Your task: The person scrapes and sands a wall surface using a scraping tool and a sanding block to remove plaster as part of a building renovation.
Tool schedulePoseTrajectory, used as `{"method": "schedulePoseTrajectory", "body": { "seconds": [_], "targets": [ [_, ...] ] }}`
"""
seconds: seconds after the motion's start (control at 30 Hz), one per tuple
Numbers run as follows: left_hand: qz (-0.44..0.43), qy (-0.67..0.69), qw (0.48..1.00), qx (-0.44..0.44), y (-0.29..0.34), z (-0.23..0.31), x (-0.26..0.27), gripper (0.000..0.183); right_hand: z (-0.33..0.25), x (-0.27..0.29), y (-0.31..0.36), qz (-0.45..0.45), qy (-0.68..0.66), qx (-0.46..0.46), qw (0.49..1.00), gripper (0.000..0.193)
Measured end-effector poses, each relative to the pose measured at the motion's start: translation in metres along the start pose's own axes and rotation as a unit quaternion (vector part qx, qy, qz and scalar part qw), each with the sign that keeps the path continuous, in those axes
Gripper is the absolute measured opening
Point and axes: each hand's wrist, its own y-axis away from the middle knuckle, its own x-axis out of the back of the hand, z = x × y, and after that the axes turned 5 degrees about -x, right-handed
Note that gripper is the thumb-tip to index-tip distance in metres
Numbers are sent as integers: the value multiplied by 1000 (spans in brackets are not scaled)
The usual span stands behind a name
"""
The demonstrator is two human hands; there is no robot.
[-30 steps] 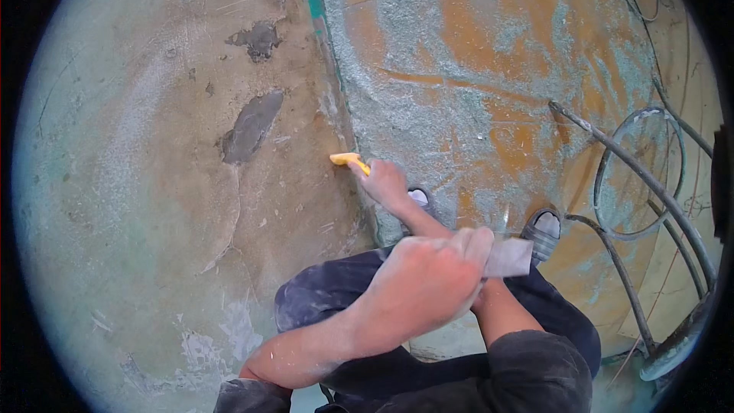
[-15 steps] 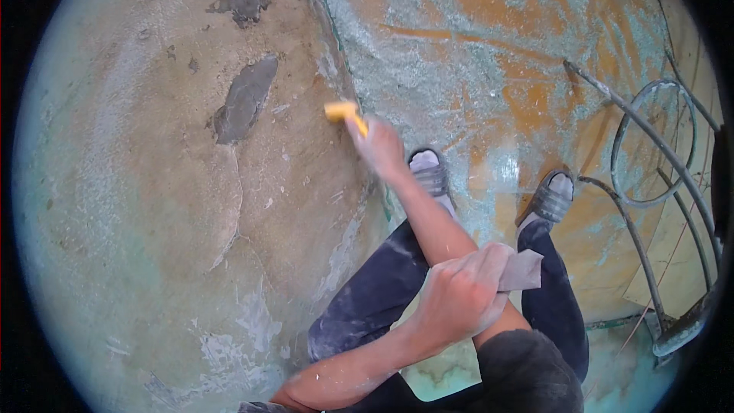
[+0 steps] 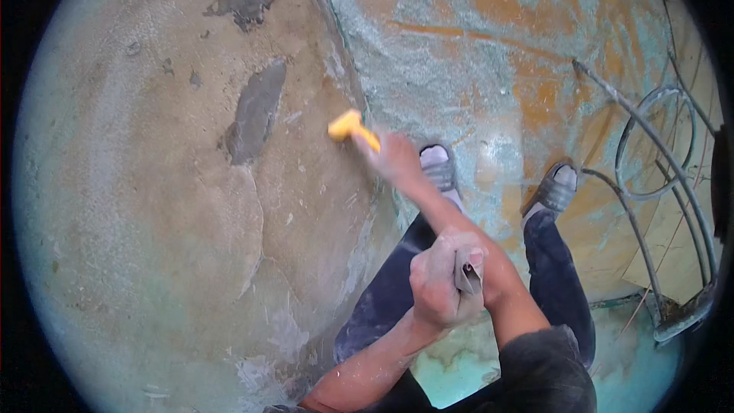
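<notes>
My right hand (image 3: 399, 159) reaches up and left across my body, its fingers wrapped round a yellow T-shaped scraper (image 3: 346, 125). The scraper's head is close to the beige wall (image 3: 183, 260); whether it touches cannot be told. Blur hides some of the fingers. Nearer to me, my left hand (image 3: 442, 279) is closed round a grey, rolled-up piece of what looks like sandpaper (image 3: 469, 269). That hand appears in front of my right forearm. Left of the scraper, a dark grey patch (image 3: 258, 111) marks the wall, with a crack running down below it.
Orange sheeting (image 3: 543, 107) strewn with pale flakes covers the floor by my sandalled feet (image 3: 554, 187). A bent metal frame with curved bars (image 3: 650, 122) stands at the right. Another grey patch (image 3: 248, 6) lies farther up the wall.
My left hand has shifted left and turned, so the rolled end of the grey piece now shows. The scraper in my right hand sits slightly lower. The whole view has shifted a little.
</notes>
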Motion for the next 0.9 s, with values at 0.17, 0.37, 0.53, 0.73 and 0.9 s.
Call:
{"method": "schedulePoseTrajectory", "body": {
  "seconds": [0.17, 0.37, 0.53, 0.73, 0.9],
  "targets": [
    [-35, 21, 999, -34, 7, 4, -22, 13, -20, 52, -81, 91, 49, -22, 994, 54],
    [10, 52, 996, -73, 7, -4, -10, 19, -24, 27, -36, 31, 43, 23, 998, 53],
    [-3, 59, 996, -61, 6, -10, -15, 21, -41, 53, -86, 94, 116, 9, 989, 54],
    [-10, 48, 999, -11, 2, -15, -11, 22, -35, 42, -42, 29, 150, 35, 988, 55],
    [8, 40, 999, -27, 2, -7, -13, 22, -30, 21, -21, 47, 163, 2, 985, 54]
  ]
}}
